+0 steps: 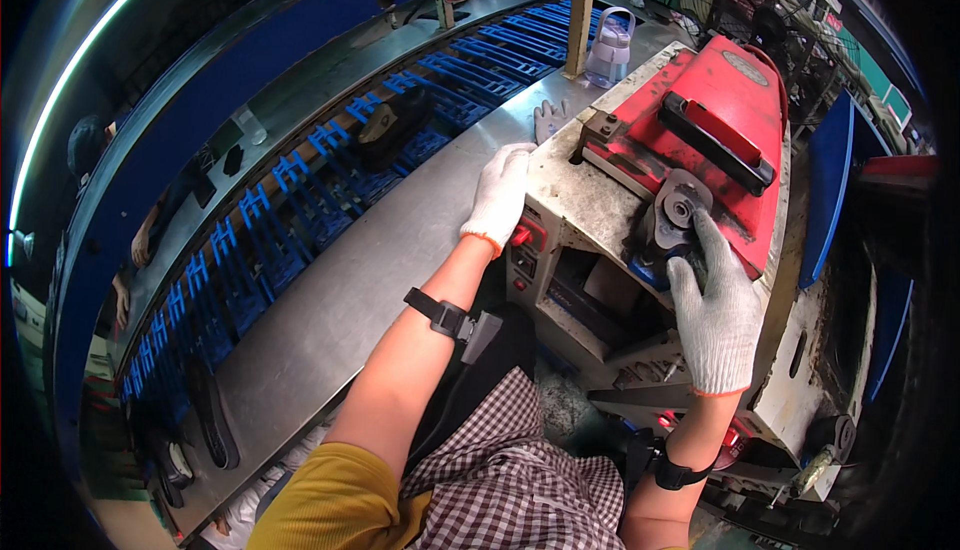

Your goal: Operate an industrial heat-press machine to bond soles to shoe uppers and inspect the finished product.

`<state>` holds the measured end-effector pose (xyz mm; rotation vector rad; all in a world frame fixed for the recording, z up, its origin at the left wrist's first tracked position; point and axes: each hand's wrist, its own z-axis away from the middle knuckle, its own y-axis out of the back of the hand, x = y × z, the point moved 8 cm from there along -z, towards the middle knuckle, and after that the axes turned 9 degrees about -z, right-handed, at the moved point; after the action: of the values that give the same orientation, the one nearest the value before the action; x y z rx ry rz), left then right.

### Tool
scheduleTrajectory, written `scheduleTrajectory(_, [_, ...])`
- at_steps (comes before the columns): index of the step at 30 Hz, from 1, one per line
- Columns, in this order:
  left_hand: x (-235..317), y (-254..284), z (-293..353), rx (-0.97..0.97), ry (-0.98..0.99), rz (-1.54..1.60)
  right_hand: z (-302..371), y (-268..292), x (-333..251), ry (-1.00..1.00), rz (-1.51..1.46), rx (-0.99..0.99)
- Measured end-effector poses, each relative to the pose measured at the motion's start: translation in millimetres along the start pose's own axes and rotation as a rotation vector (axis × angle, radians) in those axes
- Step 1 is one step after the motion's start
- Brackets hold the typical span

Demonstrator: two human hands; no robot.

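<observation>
My left hand (500, 190), in a white knit glove with an orange cuff, rests against the left corner of a cream-coloured machine (580, 175). Its fingers are foreshortened at the edge, so their grip is unclear. Just below it sits a red knob (521, 236). My right hand (720, 322), gloved alike, has thumb and index finger apart. The index fingertip reaches a grey part with a round hub (680, 212) at the machine's front; whether it touches is unclear. Above lies the machine's red cover (715, 90) with a black handle (718, 143).
A metal worktop (330, 270) runs along the left beside a conveyor of blue racks (285, 175). On the worktop are a grey glove (549, 120), a lilac bottle (609, 48) and a dark shoe sole (212, 420). Another person's hand (141, 243) shows far left. Blue panels (828, 195) stand right.
</observation>
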<state>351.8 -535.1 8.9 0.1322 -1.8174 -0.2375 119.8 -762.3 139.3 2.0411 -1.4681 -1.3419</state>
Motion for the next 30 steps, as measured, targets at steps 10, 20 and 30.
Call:
scheduleTrajectory(10, [-84.5,225.6,-73.6,0.548,0.34,-0.72,-2.1,-3.0,-7.7,-0.028,0.003,-0.022])
scheduleTrajectory(20, [-176.6,270.0,-131.1,0.218,0.163,-0.621,-5.9,-8.3,-9.3,-0.137,-0.01,-0.045])
scheduleTrajectory(30, [-187.1,289.0,-137.4,0.265,0.444,-0.593,-5.7,-13.3,-6.0,-0.213,-0.033,-0.072])
